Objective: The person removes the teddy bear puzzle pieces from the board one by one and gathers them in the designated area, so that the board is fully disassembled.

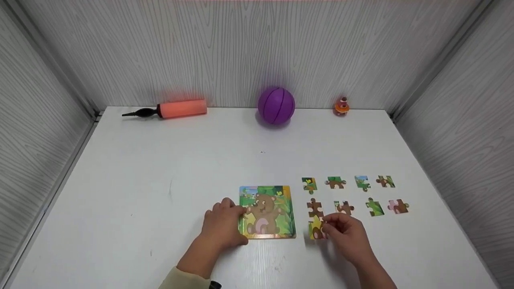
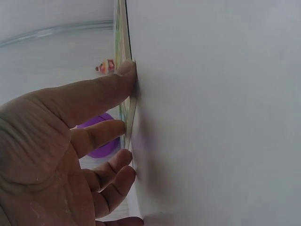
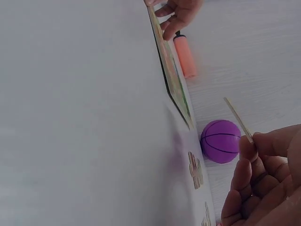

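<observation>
A square puzzle board [image 1: 267, 232] with a brown bear picture lies on the white table. My left hand [image 1: 223, 224] rests at its left side, with the thumb at the near left corner and the index fingertip on the left edge. My right hand [image 1: 348, 235] pinches a yellow, green and brown puzzle piece [image 1: 315, 229] between thumb and index finger. Edge-on in the right wrist view, that puzzle piece [image 3: 238, 118] is raised off the table. Just beyond it lies a brown puzzle piece [image 1: 314, 206], and more loose pieces [image 1: 374, 207] lie in two rows to the right.
Along the back wall are an orange hand pump [image 1: 182, 109] with a black nozzle, a purple ball [image 1: 276, 106] and a small orange and red toy figure [image 1: 341, 107]. Grey wood-grain panels [image 1: 225, 52] border the table at the back and both sides.
</observation>
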Motion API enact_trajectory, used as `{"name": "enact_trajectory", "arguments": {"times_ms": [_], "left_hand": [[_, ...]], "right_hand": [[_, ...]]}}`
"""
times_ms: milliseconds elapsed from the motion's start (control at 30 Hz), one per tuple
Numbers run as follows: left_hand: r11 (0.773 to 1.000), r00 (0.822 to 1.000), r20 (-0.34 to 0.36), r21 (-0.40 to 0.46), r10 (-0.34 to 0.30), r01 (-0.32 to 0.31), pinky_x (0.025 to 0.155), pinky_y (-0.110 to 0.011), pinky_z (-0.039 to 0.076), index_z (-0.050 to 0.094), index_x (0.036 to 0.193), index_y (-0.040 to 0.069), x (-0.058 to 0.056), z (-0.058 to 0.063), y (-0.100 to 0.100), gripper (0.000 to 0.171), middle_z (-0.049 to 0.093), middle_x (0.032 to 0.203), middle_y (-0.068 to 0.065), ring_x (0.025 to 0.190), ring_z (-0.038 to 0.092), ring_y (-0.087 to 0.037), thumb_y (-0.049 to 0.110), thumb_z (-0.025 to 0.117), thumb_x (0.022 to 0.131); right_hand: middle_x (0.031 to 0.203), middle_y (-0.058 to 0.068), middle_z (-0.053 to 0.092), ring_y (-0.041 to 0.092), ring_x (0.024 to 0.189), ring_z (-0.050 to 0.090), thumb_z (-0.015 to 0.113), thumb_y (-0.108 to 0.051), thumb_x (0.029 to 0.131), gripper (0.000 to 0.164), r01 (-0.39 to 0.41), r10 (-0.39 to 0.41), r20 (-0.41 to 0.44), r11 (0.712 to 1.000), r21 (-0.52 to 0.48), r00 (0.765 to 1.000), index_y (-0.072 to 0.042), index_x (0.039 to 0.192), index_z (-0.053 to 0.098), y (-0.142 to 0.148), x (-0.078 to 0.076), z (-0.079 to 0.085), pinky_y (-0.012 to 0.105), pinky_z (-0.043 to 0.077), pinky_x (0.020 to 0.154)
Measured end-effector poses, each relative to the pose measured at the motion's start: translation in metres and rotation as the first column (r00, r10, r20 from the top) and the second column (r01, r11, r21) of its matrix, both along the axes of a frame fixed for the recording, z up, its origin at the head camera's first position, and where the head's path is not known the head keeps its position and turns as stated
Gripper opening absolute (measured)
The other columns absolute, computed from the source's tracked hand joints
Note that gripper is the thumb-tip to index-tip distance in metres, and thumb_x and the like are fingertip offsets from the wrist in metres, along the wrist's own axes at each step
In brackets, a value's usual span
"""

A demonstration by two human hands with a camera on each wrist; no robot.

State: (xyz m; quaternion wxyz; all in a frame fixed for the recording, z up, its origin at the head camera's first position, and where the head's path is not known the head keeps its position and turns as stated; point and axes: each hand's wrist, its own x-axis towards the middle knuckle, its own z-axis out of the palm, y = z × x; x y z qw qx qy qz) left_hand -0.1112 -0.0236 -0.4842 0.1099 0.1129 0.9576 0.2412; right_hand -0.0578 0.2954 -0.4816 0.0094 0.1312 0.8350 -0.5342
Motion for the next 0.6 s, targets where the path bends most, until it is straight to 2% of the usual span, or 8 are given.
{"name": "enact_trajectory", "arguments": {"times_ms": [233,400,600], "left_hand": [[1.0,1.0,-0.018,0.002,-0.015,0.015,0.082,-0.046,0.045,0.075,0.132,0.012,0.002,0.001,0.0,0.078,0.057,0.111,-0.007,0.099,0.052,-0.025,0.028,0.102,0.061],[1.0,1.0,-0.016,0.004,-0.01,0.01,0.083,-0.046,0.045,0.074,0.133,0.013,0.002,0.0,0.0,0.078,0.057,0.111,-0.006,0.098,0.051,-0.024,0.028,0.102,0.061],[1.0,1.0,-0.004,-0.005,-0.005,0.005,0.086,-0.048,0.046,0.074,0.133,0.014,0.001,-0.001,-0.001,0.078,0.057,0.114,-0.006,0.1,0.052,-0.025,0.029,0.102,0.062]], "right_hand": [[0.086,0.007,0.07,0.021,0.076,0.061,0.074,0.001,0.095,0.011,-0.034,0.033,0.081,0.999,0.018,0.996,-0.003,0.106,0.076,0.015,0.004,-0.008,0.026,0.049,0.063],[0.085,0.008,0.07,0.023,0.076,0.062,0.073,0.001,0.095,0.013,-0.022,0.017,0.143,0.999,0.034,0.99,-0.003,0.107,0.076,0.02,0.007,-0.008,0.027,0.049,0.062],[0.085,0.006,0.07,0.022,0.077,0.061,0.073,-0.001,0.096,0.011,-0.046,0.036,0.182,0.997,0.054,0.983,-0.002,0.106,0.076,0.021,0.007,-0.008,0.027,0.05,0.063]]}}
